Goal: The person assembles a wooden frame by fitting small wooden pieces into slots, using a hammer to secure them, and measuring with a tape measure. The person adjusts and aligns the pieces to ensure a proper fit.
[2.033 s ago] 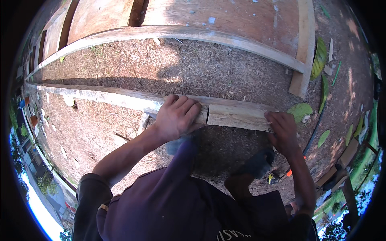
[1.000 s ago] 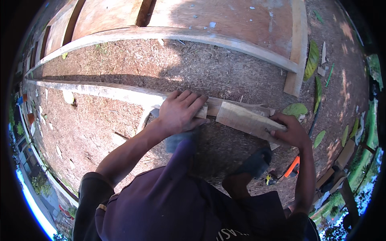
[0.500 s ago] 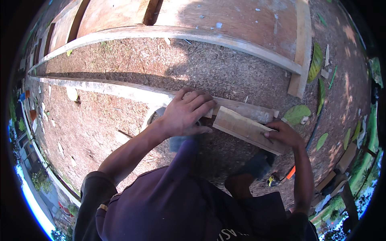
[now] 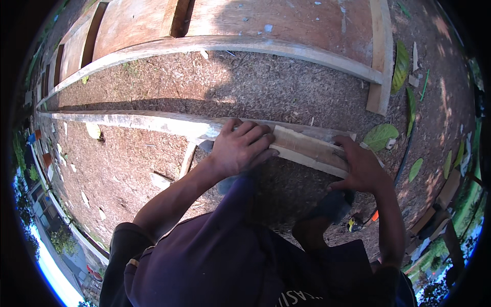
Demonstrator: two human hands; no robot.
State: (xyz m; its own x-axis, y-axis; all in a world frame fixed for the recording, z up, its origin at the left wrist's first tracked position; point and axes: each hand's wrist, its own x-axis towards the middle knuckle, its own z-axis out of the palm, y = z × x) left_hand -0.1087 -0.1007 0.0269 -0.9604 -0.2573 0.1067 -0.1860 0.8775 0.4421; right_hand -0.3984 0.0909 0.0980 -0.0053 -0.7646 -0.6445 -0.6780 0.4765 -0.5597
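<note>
A short, pale wooden board [image 4: 309, 152] lies along the right end of a long wooden beam [image 4: 158, 123], covering part of it. My left hand [image 4: 241, 148] is wrapped over the beam, fingers on the far side and thumb toward me, against the board's left end. What lies under that palm is hidden. At the board's right end, my right hand [image 4: 363, 166] grips it, with fingers on its far edge and thumb on the near one. A thin wooden strip [image 4: 187, 159] meets the beam from below, left of my left hand.
Beyond the beam lies a large plywood panel [image 4: 302, 28] framed with battens, its near rail [image 4: 286, 48] running across. Large green leaves [image 4: 380, 137] and wood scraps dot the dirt at the right. A small yellow-and-black object [image 4: 354, 223] sits near my foot.
The short board has moved away from me and turned, from slanting beside the beam to lying along it. My right hand has shifted its hold with the thumb now on the near edge.
</note>
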